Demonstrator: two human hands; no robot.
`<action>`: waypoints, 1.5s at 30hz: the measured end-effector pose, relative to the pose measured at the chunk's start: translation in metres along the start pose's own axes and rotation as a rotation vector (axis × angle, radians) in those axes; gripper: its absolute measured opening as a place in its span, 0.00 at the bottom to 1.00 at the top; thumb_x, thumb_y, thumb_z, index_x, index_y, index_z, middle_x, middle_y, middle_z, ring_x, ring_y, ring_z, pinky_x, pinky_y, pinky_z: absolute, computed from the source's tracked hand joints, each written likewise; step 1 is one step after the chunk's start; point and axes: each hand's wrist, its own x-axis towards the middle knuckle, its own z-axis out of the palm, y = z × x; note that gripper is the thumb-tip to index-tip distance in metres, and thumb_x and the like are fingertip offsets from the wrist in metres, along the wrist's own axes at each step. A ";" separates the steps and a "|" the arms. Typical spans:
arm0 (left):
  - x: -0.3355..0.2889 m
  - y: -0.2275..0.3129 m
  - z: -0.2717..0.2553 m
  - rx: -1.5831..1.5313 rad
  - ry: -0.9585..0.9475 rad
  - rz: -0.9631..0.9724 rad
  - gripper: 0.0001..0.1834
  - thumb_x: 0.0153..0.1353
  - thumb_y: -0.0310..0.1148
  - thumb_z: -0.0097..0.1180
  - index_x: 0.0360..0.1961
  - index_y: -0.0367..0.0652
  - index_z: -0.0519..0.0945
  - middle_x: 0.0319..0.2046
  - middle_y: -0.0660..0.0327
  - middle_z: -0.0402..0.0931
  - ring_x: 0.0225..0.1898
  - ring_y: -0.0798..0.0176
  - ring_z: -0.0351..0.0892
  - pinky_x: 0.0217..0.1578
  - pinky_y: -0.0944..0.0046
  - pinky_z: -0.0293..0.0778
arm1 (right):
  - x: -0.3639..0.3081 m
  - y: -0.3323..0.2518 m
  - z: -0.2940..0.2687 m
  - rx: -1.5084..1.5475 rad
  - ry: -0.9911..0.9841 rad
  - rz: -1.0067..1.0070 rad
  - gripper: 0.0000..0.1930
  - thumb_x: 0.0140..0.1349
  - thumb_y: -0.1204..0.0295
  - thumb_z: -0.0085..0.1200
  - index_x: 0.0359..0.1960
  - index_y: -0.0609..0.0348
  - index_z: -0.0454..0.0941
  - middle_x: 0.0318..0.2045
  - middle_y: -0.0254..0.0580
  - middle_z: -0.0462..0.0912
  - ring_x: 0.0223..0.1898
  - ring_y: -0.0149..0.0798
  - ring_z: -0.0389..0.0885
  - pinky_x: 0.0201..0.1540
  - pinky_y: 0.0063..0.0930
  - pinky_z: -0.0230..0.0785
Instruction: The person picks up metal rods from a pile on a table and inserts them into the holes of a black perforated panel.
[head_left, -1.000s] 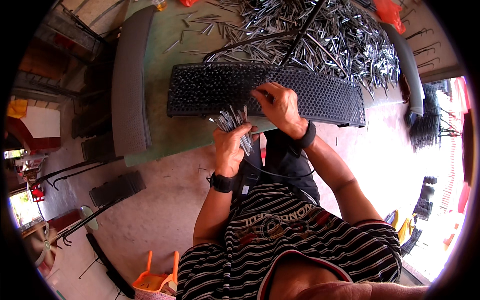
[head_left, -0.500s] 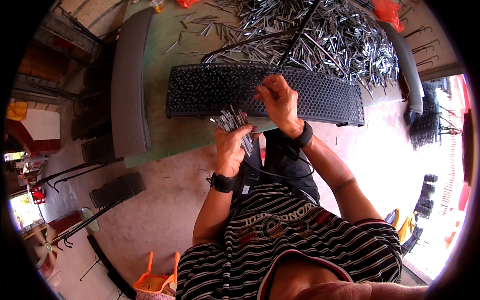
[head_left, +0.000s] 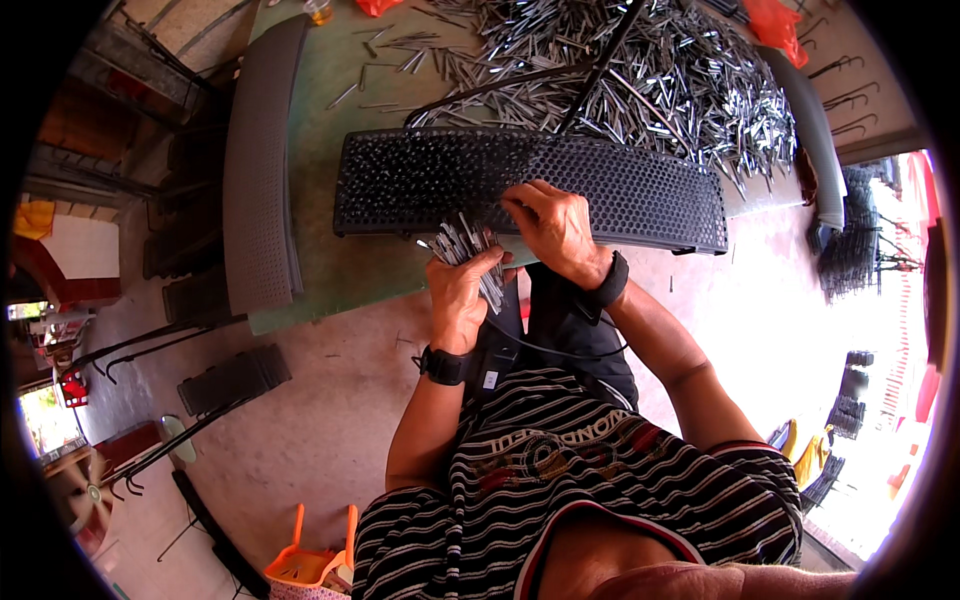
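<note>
My left hand [head_left: 462, 295] is wrapped round a bundle of thin metal rods [head_left: 463, 241], their ends fanning out past the thumb. In front of me lies a long black plate [head_left: 640, 185], full of round holes in a honeycomb pattern. Its left half is dotted with small shiny tips in the holes; the right half shows bare holes. My right hand [head_left: 556, 225] hovers over the plate's near edge, just right of the bundle. Thumb and fingertips are pinched together; whatever lies between them is too small to make out.
A large heap of metal rods [head_left: 690, 75] covers the table's far right, with loose ones scattered left of it. Black bars [head_left: 590, 85] cross behind the plate. A grey perforated panel [head_left: 260, 170] rests along the left side. An orange chair [head_left: 310, 565] stands at lower left.
My right hand has come down from over the middle of the plate to its near edge, closer to the bundle. My left hand has barely moved.
</note>
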 end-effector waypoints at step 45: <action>-0.001 -0.003 -0.004 -0.006 -0.016 0.018 0.10 0.50 0.16 0.56 0.35 0.35 0.76 0.29 0.57 0.77 0.27 0.57 0.80 0.24 0.59 0.80 | -0.006 -0.004 0.005 0.303 -0.225 0.268 0.08 0.49 0.72 0.61 0.27 0.65 0.79 0.21 0.44 0.80 0.19 0.30 0.78 0.23 0.24 0.68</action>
